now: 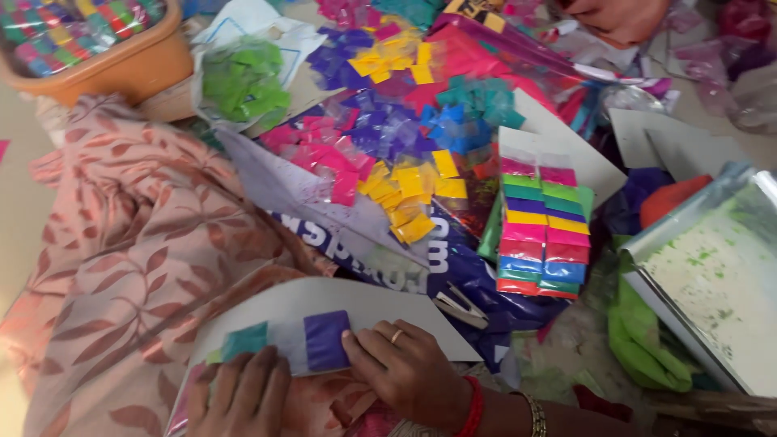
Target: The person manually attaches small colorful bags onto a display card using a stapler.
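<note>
Pressing purple packet (326,340) onto white card (356,303): right hand (409,372) fingers flat, left hand (243,392) steadying edge; packet light, soft, likely slippery—pinch by edges.

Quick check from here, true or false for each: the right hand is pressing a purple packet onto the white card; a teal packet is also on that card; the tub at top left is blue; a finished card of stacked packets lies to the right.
1. The right hand presses a purple packet onto the white card. True.
2. A teal packet lies on that card. True.
3. The tub is blue. False: it is orange.
4. The filled card holds one colour only. False: many colours, in two columns.
5. The left hand is off the card. False: it rests on its lower edge.
</note>
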